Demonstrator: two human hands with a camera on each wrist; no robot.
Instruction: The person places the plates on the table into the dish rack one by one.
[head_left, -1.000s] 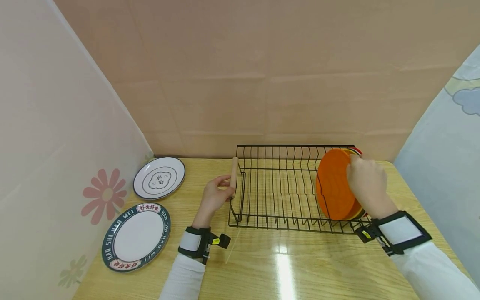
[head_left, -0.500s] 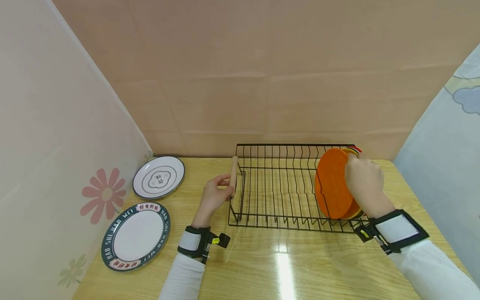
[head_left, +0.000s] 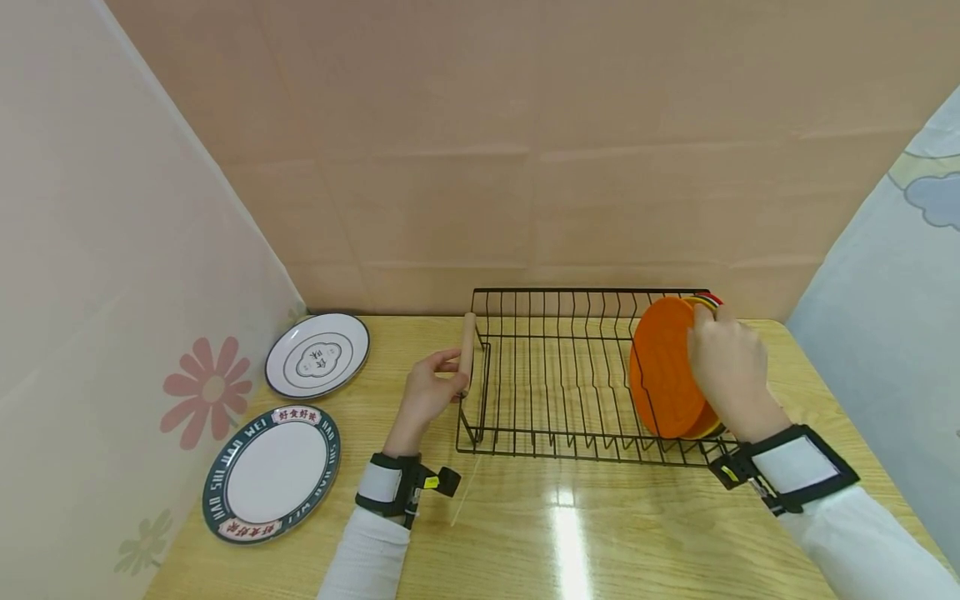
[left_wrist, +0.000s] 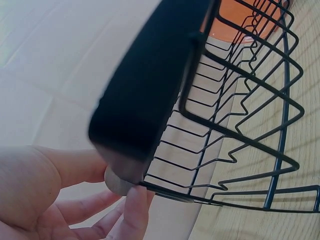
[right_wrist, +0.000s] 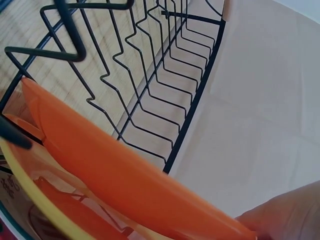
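Both hands hold as before: right hand (head_left: 726, 360) grips orange plate (head_left: 663, 368), barely shifted; left hand (head_left: 429, 392) fingers grip rack handle (head_left: 468, 343).

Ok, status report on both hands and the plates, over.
Left hand grips rack's wooden handle. Right hand holds round orange plate upright in black wire rack. Nothing obstructing.
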